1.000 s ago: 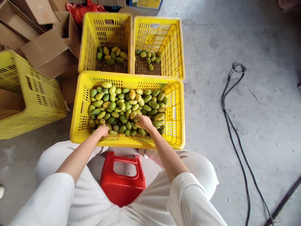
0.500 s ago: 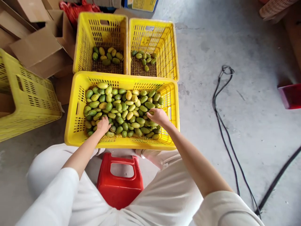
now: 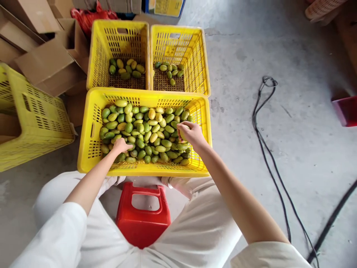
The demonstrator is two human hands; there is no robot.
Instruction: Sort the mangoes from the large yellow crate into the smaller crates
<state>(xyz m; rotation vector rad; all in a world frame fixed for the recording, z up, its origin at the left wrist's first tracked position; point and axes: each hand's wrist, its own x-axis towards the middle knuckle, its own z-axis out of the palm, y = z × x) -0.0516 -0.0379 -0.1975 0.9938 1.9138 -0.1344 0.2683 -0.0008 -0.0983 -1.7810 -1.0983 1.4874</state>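
A wide yellow plastic crate in front of my knees holds a heap of oval green and yellow fruits. Above the right side of the heap, my right hand is closed around a yellow-green fruit, its fingers curled over the top. My left hand rests low on the left part of the heap, thumb stretched out to the right and apart from the fingers. A green fruit touches that thumb; the other fingers are mostly hidden, and no fruit is seen lifted in this hand.
Two yellow crates stand behind, the left one and the right one, each with several fruits at the bottom. Another yellow crate and cardboard boxes are at left. A red stool sits between my legs; black cables lie at right.
My right hand has risen slightly from the heap with a fruit now visible in it. My left hand has shifted slightly left, its thumb now stretched out.
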